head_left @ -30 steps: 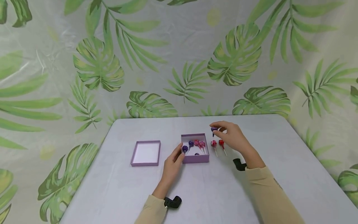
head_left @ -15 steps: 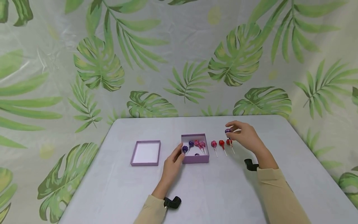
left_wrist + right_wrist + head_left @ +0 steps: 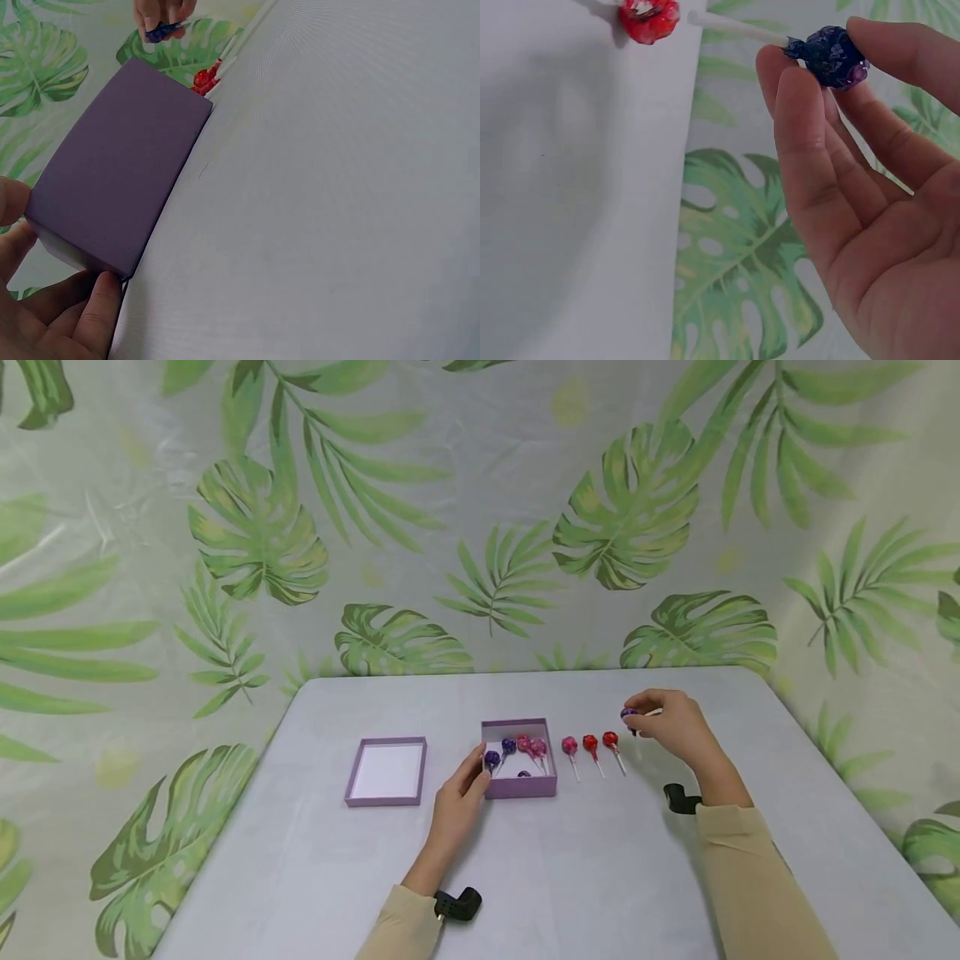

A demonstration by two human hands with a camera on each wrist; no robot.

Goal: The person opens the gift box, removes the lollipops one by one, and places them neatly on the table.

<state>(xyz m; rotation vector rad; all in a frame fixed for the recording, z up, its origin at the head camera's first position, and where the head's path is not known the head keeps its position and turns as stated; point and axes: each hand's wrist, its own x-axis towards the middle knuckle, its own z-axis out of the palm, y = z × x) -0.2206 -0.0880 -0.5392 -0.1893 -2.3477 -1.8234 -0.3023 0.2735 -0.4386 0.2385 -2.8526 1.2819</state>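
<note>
With thumb and fingertips my right hand [image 3: 671, 724] pinches a dark blue-purple lollipop [image 3: 834, 58] by its wrapped head, above the right part of the table. Its white stick shows in the right wrist view. My left hand [image 3: 457, 802] holds the left front corner of a purple box [image 3: 124, 161], fingers along the side and thumb at the front. Inside the box [image 3: 521, 788] lie purple lollipops [image 3: 508, 746] and pink ones [image 3: 537, 747]. Right of the box a pink lollipop [image 3: 570, 746] and two red lollipops [image 3: 590, 743] lie in a row, sticks toward me.
A shallow purple lid [image 3: 386, 770] with a white inside lies left of the box on the white table [image 3: 555, 877]. Behind the table hangs a leaf-patterned curtain [image 3: 510, 493]. Both wrists wear black devices [image 3: 459, 904].
My right hand has moved right with the blue-purple lollipop, past the row, then slightly lower. The second red lollipop, earlier hidden, now shows. My left hand has stayed at the box.
</note>
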